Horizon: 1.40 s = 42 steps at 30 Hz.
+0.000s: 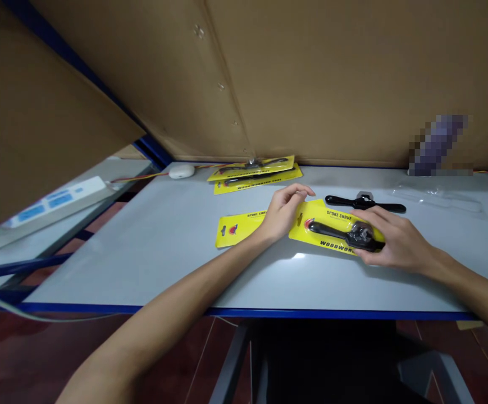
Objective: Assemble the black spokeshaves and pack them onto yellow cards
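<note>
My right hand (399, 238) is closed around the right end of a packaged spokeshave (340, 231), a black tool under clear plastic on a yellow card, tilted above the tabletop. By the pack's upper left edge is my left hand (286, 207), fingers loosely bent and apart, gripping nothing that I can see. Beneath the left wrist lies a yellow backing card (237, 229), partly covered by the hand and the pack. Just behind the pack a bare black spokeshave (365, 203) rests on the table. A clear plastic shell (441, 199) lies to its right.
More packaged spokeshaves (256, 173) are stacked at the back of the grey table (121, 264), against a cardboard wall (311, 84). A white rounded device (182, 171) sits near them. At the left is a power strip (58, 199). A pixelated purple object (437, 146) stands back right.
</note>
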Available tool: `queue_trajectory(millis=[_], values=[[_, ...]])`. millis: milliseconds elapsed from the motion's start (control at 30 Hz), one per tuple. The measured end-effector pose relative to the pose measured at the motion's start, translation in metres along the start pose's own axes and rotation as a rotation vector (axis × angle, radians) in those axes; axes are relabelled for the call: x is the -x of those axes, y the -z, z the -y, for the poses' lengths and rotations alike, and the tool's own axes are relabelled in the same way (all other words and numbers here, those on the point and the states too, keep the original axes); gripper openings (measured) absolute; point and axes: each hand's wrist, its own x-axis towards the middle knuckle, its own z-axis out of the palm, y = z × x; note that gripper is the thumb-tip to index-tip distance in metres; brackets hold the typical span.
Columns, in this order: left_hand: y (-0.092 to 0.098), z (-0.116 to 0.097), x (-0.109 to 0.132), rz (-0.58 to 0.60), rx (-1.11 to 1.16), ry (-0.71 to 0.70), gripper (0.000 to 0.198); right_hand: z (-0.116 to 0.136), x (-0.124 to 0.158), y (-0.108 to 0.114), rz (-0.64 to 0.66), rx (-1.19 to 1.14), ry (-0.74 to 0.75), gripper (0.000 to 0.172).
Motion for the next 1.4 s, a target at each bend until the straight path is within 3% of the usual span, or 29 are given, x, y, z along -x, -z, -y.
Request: queue_trajectory(millis=[133, 400, 733, 1200, 1400], values=[[-0.004, -0.001, 0.001, 0.052, 0.173, 0.134, 0.026, -0.006, 0.001, 0.002, -0.102, 0.099, 0.009, 0.065], [-0.011, 0.014, -0.003, 0.036, 0.483, 0.347, 0.045, -0.010, 0.002, 0.005, -0.116, 0.208, 0.077, 0.059], [-0.012, 0.018, -0.005, 0.071, 0.614, 0.408, 0.046, -0.010, 0.003, 0.009, -0.122, 0.281, 0.076, 0.058], [-0.010, 0.002, -0.004, 0.121, 0.646, 0.491, 0.034, -0.013, 0.002, 0.010, -0.162, 0.237, 0.131, 0.056], [-0.006, -0.001, -0.002, 0.231, 0.660, 0.490, 0.025, -0.014, 0.003, 0.010, -0.171, 0.198, 0.139, 0.058]])
